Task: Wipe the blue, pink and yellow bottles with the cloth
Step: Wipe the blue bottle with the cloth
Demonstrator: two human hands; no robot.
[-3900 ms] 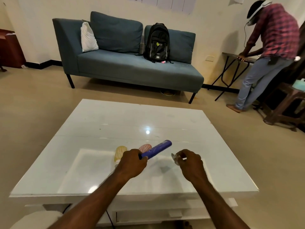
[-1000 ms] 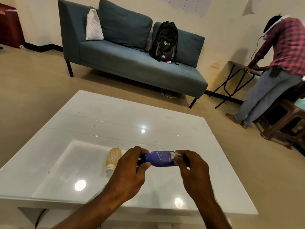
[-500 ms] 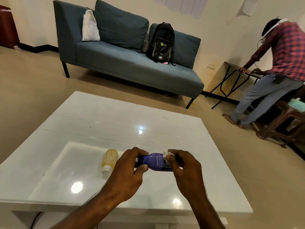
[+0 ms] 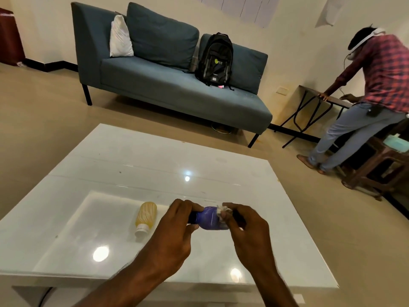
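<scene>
Legible text is limited to one item. The black backpack (image 4: 214, 59) standing on the sofa (image 4: 177, 89) carries a round yellow-green emblem on its upper front panel, followed by short pale lettering; the characters are too small and blurred to read with certainty. A small pale tag low on the same backpack cannot be read. The paper sheets (image 4: 247, 7) on the wall show ruled lines only, with no readable words. No other markings can be read.
</scene>
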